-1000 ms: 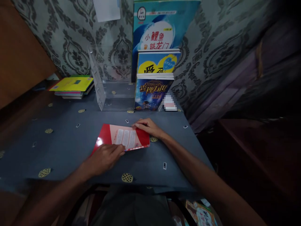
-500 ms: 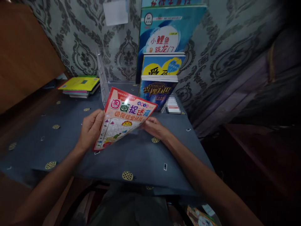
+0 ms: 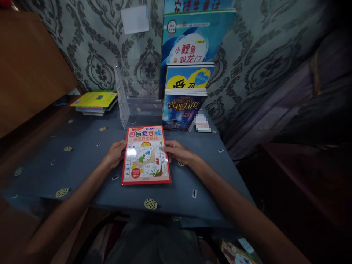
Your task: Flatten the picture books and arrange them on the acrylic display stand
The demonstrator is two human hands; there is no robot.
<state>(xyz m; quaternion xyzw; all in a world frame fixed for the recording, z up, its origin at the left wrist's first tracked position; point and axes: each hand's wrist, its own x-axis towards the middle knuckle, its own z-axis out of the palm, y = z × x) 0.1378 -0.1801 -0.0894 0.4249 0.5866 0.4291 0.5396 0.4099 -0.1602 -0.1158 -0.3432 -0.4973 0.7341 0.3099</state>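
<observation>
A red-bordered picture book (image 3: pixel 146 157) with a cartoon cover faces up, upright to my view, low over the cloth-covered table. My left hand (image 3: pixel 116 154) grips its left edge, fingers mostly behind it. At the right edge, my right hand (image 3: pixel 177 151) holds the book with the thumb on the cover. Behind it stands a clear tiered rack (image 3: pixel 122 97). The rack's right side carries a dark blue book (image 3: pixel 183 110), a yellow-and-blue book (image 3: pixel 189 77) and a large teal book (image 3: pixel 198 33), one above another.
A stack of books with a yellow one on top (image 3: pixel 95 99) lies at the table's back left. A small blurred box (image 3: pixel 202 123) is right of the rack. The patterned tablecloth (image 3: pixel 110 194) ends near my lap; curtains hang at the right.
The red-bordered book has turned from tilted to straight and flatter, and has come lower. Both hands have moved with it and hold its side edges.
</observation>
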